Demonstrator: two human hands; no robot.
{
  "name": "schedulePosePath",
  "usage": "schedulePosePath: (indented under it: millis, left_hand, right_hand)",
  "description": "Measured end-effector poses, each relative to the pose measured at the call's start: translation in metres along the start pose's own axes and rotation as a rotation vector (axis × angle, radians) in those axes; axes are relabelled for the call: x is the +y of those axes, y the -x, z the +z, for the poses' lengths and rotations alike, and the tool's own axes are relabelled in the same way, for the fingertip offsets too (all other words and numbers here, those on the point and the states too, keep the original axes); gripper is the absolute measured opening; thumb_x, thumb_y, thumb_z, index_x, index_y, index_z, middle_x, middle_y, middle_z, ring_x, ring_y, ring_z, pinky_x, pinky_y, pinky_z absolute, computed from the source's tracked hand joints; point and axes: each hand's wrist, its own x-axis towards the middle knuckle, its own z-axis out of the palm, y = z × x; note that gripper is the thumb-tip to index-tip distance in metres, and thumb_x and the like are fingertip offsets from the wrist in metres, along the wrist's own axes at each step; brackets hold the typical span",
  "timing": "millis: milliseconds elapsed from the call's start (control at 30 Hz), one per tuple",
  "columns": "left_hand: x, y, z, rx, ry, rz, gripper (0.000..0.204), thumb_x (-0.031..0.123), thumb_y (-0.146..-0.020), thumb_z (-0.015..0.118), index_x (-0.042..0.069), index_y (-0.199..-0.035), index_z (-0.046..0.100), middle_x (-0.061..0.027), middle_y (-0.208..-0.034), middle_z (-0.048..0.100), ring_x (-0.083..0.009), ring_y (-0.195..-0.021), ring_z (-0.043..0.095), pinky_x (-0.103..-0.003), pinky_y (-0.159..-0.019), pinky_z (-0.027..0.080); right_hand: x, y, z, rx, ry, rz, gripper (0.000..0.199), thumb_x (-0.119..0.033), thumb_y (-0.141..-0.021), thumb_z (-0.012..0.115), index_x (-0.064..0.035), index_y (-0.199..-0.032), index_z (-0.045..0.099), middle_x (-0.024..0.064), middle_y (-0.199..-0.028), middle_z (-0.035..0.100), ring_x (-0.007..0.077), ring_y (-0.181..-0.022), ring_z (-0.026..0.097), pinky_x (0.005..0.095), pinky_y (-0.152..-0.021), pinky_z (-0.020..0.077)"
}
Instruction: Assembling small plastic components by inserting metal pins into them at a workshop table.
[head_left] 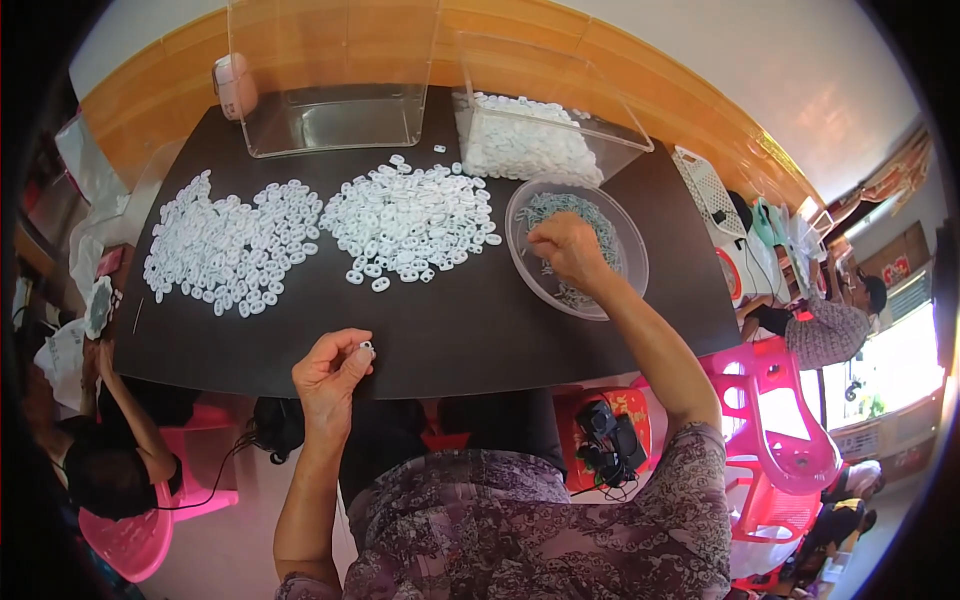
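Over the table's front edge, my left hand pinches a small white oval piece with dark holes between thumb and fingertips. My right hand is inside a round clear plastic bowl, its fingers drawn together over a heap of small grey metal parts. Whatever those fingers hold is hidden or too small to name. Two spread piles of similar white two-holed pieces lie on the dark table: a left pile and a middle pile.
An upright clear plastic bin stands at the back. Beside it, another clear bin holds many white pieces. A pink case sits at the far left corner. Other people work at both sides. Pink plastic chairs stand at right.
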Motion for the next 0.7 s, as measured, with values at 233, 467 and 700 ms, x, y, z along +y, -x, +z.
schedulePosePath:
  millis: [233,467,700]
  left_hand:
    - [0.000,-0.001,0.002,-0.005,-0.012,0.000,0.019,0.006,-0.081,0.068,-0.002,-0.099,0.065,-0.0018,-0.079,0.060,-0.0081,-0.072,0.056,-0.020,-0.064,0.047]
    - [0.005,0.002,0.005,0.063,0.046,-0.015,0.020,0.001,-0.082,0.066,-0.003,-0.101,0.064,0.0002,-0.079,0.057,-0.0066,-0.070,0.053,-0.019,-0.065,0.045]
    - [0.014,0.005,0.011,0.019,0.143,-0.118,0.009,0.005,-0.086,0.061,0.000,-0.093,0.061,-0.0047,-0.079,0.061,-0.0083,-0.070,0.057,-0.020,-0.063,0.046]
  right_hand:
    - [-0.001,0.000,0.012,-0.034,0.051,-0.109,0.003,-0.007,-0.069,0.064,-0.0069,-0.070,0.061,0.0077,-0.072,0.059,0.0289,-0.077,0.056,0.0400,-0.066,0.0444]
    - [-0.010,0.002,0.004,-0.039,0.028,-0.129,0.007,-0.002,-0.070,0.059,-0.0052,-0.068,0.053,0.0111,-0.071,0.057,0.0322,-0.075,0.055,0.0430,-0.064,0.0441]
    - [-0.086,-0.001,-0.029,0.026,-0.358,0.259,0.006,-0.003,-0.077,0.064,-0.0018,-0.082,0.061,0.0046,-0.073,0.058,0.0102,-0.064,0.053,0.0248,-0.058,0.0441]
